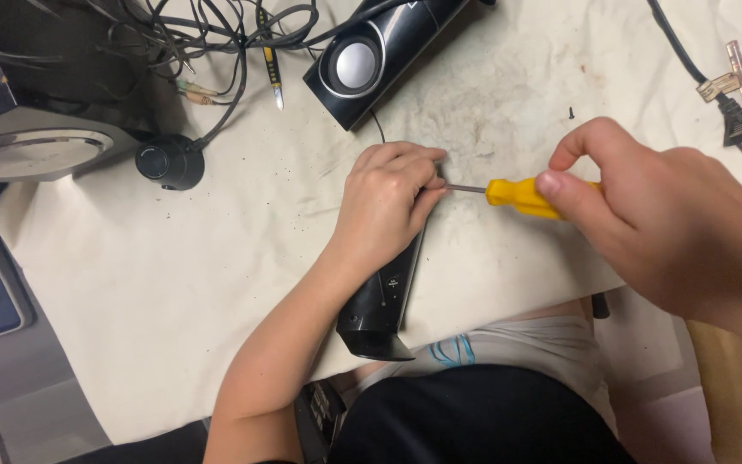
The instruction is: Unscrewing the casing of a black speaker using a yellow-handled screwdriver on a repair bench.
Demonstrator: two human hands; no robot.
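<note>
Hands work at the tabletop's (pixel 173 283) near edge. Left hand (pixel 386 202) clasps a black speaker (pixel 377 305); right hand (pixel 672 215) grips a yellow-handled screwdriver (pixel 517 196).

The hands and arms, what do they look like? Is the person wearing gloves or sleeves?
No gloves and no sleeves show. The left hand and right hand are both bare, and the left forearm is bare down to the elbow. No rings, watch or bracelet are visible. The fingernails are short and unpainted.
</note>
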